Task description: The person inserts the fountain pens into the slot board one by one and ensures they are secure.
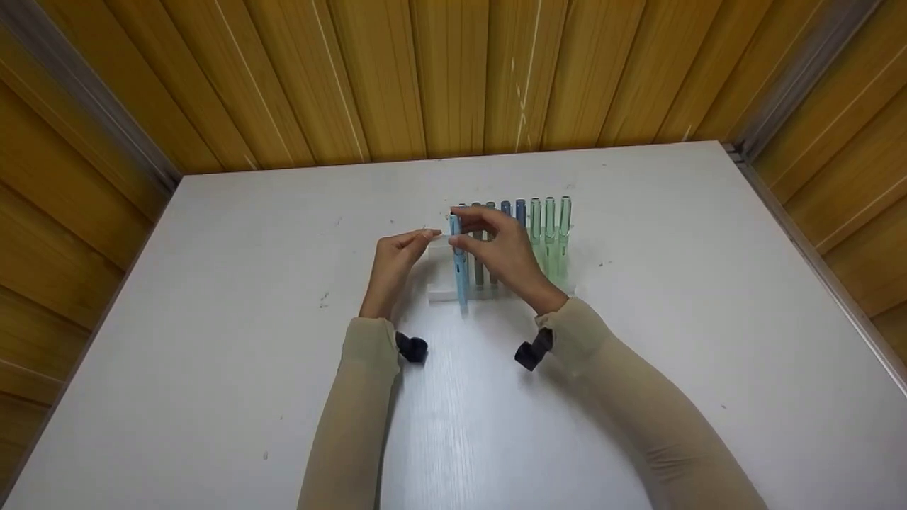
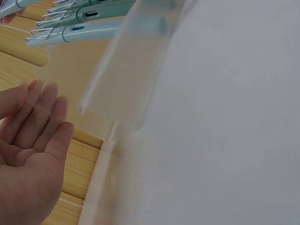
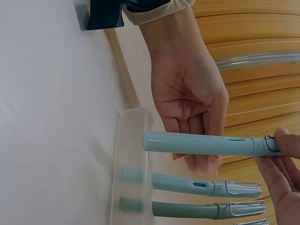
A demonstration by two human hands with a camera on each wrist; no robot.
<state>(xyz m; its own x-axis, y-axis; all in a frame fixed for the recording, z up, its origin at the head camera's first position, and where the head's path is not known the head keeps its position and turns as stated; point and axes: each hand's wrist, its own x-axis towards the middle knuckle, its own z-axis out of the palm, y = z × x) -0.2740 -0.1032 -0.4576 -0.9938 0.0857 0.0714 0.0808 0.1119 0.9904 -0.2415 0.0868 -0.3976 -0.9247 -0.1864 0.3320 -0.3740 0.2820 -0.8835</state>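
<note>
My right hand (image 1: 511, 256) pinches a light blue pen (image 1: 460, 280) near its clip end, upright in the head view. The pen is just in front of the left end of a clear pen stand (image 1: 443, 293). At that end, my left hand (image 1: 394, 268) holds the stand's upper edge, with the thumb on one side and fingers behind the clear plate in the left wrist view. A second light blue pen (image 3: 183, 183) stands in the rack, beside a green pen (image 3: 185, 209). My right hand hides part of the row in the head view.
Farther right in the stand are dark blue pens (image 1: 521, 211) and several light green pens (image 1: 550, 237). The stand rests on a white table (image 1: 234, 297). Yellow wood-look panels (image 1: 453, 78) rise behind and beside it. Each wrist carries a black camera (image 1: 412, 348).
</note>
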